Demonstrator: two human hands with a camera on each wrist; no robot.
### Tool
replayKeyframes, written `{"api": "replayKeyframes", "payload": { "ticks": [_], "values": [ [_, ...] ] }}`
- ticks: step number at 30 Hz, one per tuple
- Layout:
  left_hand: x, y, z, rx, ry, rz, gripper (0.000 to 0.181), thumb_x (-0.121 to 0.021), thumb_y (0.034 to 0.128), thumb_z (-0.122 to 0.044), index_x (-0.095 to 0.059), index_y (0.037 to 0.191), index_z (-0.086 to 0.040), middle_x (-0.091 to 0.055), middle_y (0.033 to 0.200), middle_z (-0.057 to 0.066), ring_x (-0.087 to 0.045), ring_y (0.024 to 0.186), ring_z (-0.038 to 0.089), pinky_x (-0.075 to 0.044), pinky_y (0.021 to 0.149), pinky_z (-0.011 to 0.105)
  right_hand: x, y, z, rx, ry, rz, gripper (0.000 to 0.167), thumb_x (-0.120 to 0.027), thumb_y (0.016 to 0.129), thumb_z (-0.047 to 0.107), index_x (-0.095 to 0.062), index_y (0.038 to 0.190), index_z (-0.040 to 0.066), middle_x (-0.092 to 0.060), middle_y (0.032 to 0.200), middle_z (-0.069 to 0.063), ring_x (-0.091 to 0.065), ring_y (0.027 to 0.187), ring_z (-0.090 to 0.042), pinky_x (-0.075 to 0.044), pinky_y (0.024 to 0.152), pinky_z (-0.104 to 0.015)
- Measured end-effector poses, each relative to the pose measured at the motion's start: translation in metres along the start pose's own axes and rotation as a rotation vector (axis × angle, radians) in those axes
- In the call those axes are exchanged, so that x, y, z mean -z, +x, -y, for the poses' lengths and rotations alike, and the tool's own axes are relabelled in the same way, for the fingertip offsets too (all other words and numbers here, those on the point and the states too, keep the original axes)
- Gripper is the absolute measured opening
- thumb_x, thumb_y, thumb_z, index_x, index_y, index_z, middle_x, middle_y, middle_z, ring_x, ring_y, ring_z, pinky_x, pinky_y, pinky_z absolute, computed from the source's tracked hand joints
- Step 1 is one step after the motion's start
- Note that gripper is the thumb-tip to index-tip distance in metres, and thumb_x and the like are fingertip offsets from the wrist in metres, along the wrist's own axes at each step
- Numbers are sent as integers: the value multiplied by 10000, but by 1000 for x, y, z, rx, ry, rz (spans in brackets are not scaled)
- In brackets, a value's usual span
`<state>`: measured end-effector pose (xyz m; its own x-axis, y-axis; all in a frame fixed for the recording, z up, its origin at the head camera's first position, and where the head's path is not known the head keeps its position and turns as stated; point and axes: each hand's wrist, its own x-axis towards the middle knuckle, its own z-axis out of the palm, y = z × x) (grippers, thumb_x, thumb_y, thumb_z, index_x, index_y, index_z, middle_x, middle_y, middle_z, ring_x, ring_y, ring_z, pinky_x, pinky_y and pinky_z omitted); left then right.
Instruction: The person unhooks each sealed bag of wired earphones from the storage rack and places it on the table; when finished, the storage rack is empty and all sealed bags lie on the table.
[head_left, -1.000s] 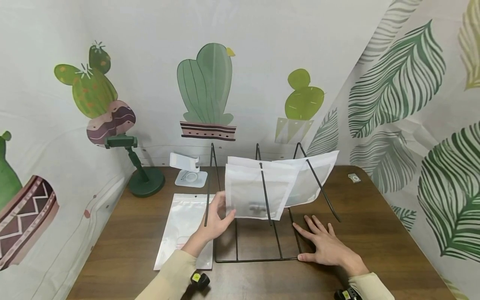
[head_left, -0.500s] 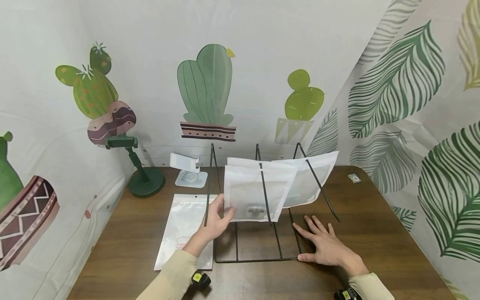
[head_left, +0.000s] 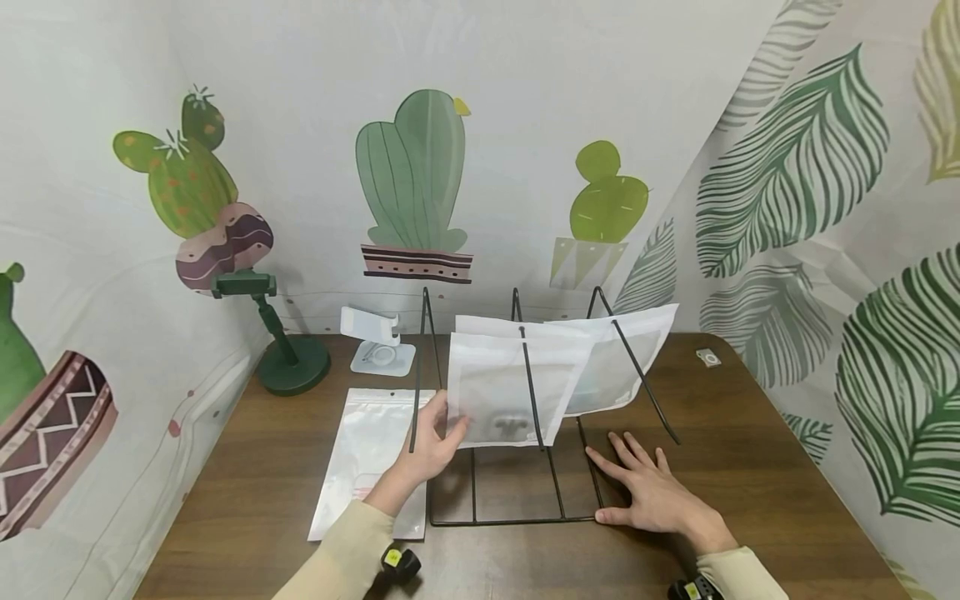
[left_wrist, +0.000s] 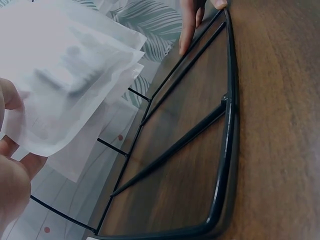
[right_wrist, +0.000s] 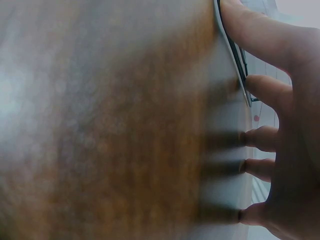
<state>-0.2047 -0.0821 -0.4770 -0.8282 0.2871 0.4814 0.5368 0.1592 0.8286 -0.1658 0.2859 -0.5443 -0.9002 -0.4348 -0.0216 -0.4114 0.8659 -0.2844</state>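
My left hand (head_left: 429, 442) pinches the left edge of a frosted white pouch (head_left: 498, 392), thumb in front and fingers behind. This pouch hangs among the prongs of a black wire rack (head_left: 517, 522), with a dark shape showing through near its bottom. Another pouch (head_left: 626, 358) leans in the rack behind it to the right. In the left wrist view the fingers hold the lower corner of the pouch (left_wrist: 60, 75), above the rack's base (left_wrist: 170, 150). My right hand (head_left: 651, 490) lies with fingers spread on the table, thumb and index finger touching the rack's right side.
A flat white pouch (head_left: 367, 450) lies left of the rack on the brown table (head_left: 247, 500). Farther back are a green stand (head_left: 292, 365) and a white phone stand (head_left: 382, 357). A small silver device (head_left: 708, 357) sits at the back right.
The front pouch and my left hand have shifted slightly down and toward me, the pouch's lower edge now sitting a little lower. My right hand has not moved.
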Motion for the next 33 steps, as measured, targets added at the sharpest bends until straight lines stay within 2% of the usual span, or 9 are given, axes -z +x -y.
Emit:
{"api": "replayKeyframes", "payload": {
  "ticks": [5,20,26,33],
  "values": [
    [0,-1,-1,-18,16,-5,298,-565,871,132,-546,1156,45,-645,1032,186,-695,913,318,-586,831,415,0,0,-1,-1,-6,-4,901,-613,752,743,-383,1502,299,-290,1560,-236,-196,1437,-491,-161,998,-812],
    [1,-8,-3,9,34,5,259,-570,873,127,-554,1117,42,-664,1007,177,-696,905,297,-585,837,368,-1,1,-1,-3,4,-2,902,-615,751,744,-381,1503,305,-280,1566,-232,-186,1442,-485,-147,1002,-812],
    [1,-11,-7,-13,19,-2,241,-571,864,142,-562,1092,60,-665,999,194,-698,869,298,-596,783,348,-2,1,-1,1,0,-7,903,-622,749,739,-389,1500,295,-288,1560,-239,-193,1438,-490,-149,1000,-814],
    [0,-15,-6,-42,10,1,256,-568,859,157,-559,1097,63,-654,1009,206,-698,857,323,-595,802,371,-1,0,0,4,1,-10,903,-627,750,734,-400,1496,280,-293,1556,-245,-197,1434,-495,-155,992,-819]
  ]
}}
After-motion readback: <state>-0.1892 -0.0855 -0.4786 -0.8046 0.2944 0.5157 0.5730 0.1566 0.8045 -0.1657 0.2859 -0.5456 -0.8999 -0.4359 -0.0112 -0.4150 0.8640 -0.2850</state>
